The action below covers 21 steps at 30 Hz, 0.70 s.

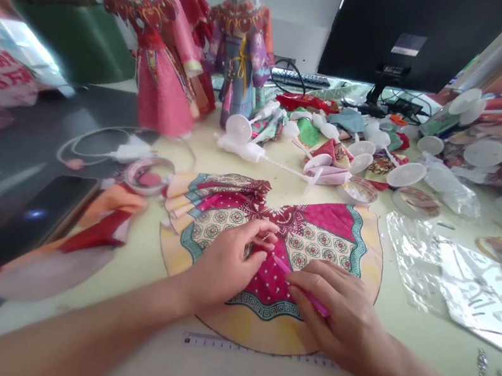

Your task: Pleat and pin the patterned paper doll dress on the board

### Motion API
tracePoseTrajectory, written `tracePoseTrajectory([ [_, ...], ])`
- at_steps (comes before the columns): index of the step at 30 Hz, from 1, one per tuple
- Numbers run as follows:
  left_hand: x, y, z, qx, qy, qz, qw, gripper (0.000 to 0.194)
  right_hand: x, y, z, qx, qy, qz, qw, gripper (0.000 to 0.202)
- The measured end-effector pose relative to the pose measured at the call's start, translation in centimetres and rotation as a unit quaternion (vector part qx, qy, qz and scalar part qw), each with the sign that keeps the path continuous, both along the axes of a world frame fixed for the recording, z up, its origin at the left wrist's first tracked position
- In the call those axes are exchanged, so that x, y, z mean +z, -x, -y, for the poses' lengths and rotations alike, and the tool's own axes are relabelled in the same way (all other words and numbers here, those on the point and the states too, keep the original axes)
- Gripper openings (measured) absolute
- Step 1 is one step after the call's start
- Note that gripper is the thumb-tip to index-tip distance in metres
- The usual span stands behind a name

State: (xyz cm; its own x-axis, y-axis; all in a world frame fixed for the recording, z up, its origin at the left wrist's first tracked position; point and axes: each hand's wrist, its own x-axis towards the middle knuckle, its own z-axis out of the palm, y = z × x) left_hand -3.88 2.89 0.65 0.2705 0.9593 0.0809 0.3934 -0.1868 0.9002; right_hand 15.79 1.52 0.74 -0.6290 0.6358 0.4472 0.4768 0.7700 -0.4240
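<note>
A patterned half-round piece of fabric [318, 247] in magenta, cream and yellow, with a teal wavy border, lies spread on the table. Its upper left part is gathered in folds. Over its middle, my left hand [232, 255] has thumb and fingers brought together in a pinch; what sits between them is too small to make out. My right hand [342, 303] grips a slim pink pen-like tool [319, 304] whose tip points toward the left fingertips. Under the fabric's lower edge runs a clear ruler [201, 341].
Dressed doll figures [167, 71] stand at the back left. White doll stands [243, 148], cloth scraps and tape rolls [416, 203] fill the back. A phone [31, 222] and orange-red cloth [96, 233] lie left, plastic bags [416, 261] right. A monitor [416, 36] rises behind.
</note>
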Motion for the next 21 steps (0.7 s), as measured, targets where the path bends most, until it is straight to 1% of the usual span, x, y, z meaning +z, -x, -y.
tracePoseTrajectory([
  [13, -0.03, 0.06, 0.19, -0.056, -0.05, -0.041, 0.996, 0.037, 0.2, 0.01, 0.03, 0.0, -0.006, 0.005, 1.0, 0.013],
  [21, -0.13, -0.07, 0.38, -0.085, -0.106, -0.119, 0.983, 0.044, 0.25, 0.03, 0.06, 0.011, -0.007, 0.01, 1.0, 0.014],
])
